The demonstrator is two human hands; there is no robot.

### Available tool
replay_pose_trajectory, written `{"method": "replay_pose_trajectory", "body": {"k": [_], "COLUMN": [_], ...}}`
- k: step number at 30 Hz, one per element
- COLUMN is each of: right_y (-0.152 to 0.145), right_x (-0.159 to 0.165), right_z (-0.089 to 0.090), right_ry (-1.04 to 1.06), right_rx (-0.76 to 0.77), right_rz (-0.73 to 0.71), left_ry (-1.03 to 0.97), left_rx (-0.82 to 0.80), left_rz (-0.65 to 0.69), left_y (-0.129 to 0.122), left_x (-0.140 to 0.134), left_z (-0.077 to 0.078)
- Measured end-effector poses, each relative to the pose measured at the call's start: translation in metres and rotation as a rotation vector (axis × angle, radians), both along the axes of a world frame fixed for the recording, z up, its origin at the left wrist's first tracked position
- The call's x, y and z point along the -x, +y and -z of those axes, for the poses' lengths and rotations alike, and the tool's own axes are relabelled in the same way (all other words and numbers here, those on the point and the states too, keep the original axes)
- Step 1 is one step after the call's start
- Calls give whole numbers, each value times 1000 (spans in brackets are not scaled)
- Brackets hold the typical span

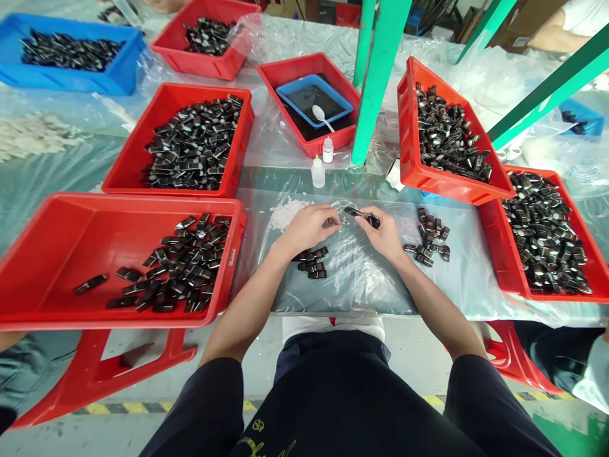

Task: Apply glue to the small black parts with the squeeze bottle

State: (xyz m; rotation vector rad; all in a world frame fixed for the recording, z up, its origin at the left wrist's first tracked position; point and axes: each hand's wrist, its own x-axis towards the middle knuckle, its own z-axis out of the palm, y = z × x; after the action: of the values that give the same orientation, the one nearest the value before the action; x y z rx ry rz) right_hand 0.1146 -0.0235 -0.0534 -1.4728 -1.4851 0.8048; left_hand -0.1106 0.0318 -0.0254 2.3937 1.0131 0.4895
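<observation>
My right hand (382,233) grips a small dark glossy part (352,211), whose narrow end points left towards my other hand. My left hand (311,227) is beside it, thumb and fingertips pinched together; whatever they hold is too small to make out. Under and behind that hand lies a heap of small white pieces (284,213). A group of dark parts (311,266) rests on the plastic-covered table in front of my left wrist. Another group of the same kind (431,231) lies to the right of my right hand.
Red bins of dark parts stand left (240,254) and right (490,254). Another red bin (409,127) is tilted. Behind my hands are a dropper bottle (318,172), a small jar (328,150) and a blue tray (285,92) with a white spoon (320,114). A green post (375,89) rises there.
</observation>
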Motion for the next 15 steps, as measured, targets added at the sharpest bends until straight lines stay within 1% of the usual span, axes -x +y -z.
{"method": "replay_pose_trajectory", "body": {"k": [3, 7, 12, 14, 15], "right_y": [1, -1, -1, -1, -1], "right_x": [-1, 2, 3, 3, 3], "right_z": [1, -1, -2, -2, -2], "right_ry": [19, 21, 29, 37, 42], "right_rx": [-3, 5, 10, 11, 11], "right_rz": [11, 3, -8, -13, -20], "left_ry": [181, 267, 251, 167, 88], "left_rx": [-21, -40, -43, -22, -4], "left_rz": [22, 18, 21, -10, -37], "left_y": [1, 0, 1, 2, 3], "left_x": [0, -4, -4, -2, -1], "left_z": [2, 4, 6, 5, 5]}}
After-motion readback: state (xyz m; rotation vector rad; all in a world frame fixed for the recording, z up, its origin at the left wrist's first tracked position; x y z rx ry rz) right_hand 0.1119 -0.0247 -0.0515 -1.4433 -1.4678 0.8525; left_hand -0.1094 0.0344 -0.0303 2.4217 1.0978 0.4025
